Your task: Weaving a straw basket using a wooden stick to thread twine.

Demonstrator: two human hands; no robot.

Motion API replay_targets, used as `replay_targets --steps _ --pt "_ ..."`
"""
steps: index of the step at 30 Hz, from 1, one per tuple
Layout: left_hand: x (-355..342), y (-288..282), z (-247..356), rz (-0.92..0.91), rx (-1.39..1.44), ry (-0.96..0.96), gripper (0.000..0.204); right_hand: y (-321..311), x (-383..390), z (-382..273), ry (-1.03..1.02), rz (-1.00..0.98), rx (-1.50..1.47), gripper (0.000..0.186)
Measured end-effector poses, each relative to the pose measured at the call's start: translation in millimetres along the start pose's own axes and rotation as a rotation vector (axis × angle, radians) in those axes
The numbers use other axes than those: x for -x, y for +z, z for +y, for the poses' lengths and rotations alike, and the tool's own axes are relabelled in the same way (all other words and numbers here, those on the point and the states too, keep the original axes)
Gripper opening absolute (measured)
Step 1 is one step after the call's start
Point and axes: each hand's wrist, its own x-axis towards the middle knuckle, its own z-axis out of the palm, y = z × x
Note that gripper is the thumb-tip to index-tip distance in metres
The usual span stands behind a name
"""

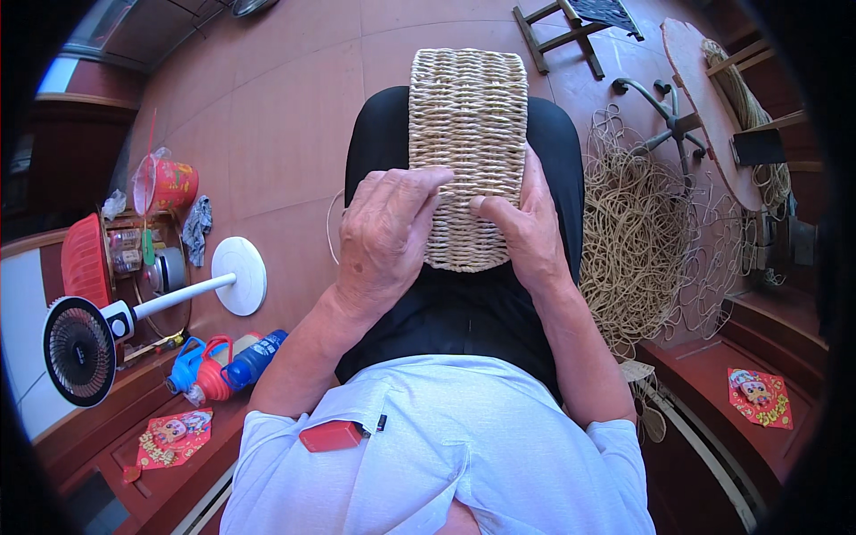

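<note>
A woven straw-coloured panel or basket side (468, 107) lies lengthwise over my dark-trousered lap, its rounded end toward me. My right hand (532, 227) grips its right edge, thumb on top of the weave and the fingers mostly hidden along the side and underneath. Over the left edge, my left hand (385, 227) is closed, index finger and thumb drawn together above the weave. Whatever those fingertips hold is too small to make out. A thin cord (331, 227) loops out beside my left wrist.
A big heap of loose straw-coloured cord (629, 245) covers the floor at my right, near a wheeled chair base (669, 120). On the left stand a white fan (80, 350), a blue bottle (254, 359) and a red patterned bucket (169, 185). A wooden stand (571, 36) is at the far right.
</note>
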Motion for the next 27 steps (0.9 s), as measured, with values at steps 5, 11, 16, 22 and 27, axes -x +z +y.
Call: replay_targets --steps 5,11,16,22,27 --pt "0 3 2 -0.014 -0.015 0.065 0.038 0 1 -6 0.016 -0.025 -0.059 0.091" --pt "-1 2 3 -0.038 -0.013 0.047 0.034 0 -1 -8 0.057 -0.030 -0.110 0.090" --pt "-2 4 4 -0.048 -0.002 0.041 0.025 -4 -3 -12 0.065 -0.049 -0.072 0.089" --pt "1 10 5 -0.026 -0.062 0.076 0.019 -7 -6 -16 0.140 -0.053 -0.108 0.086" --pt "5 14 3 0.003 -0.074 0.087 0.022 -11 -9 -19 0.198 -0.085 -0.156 0.086"
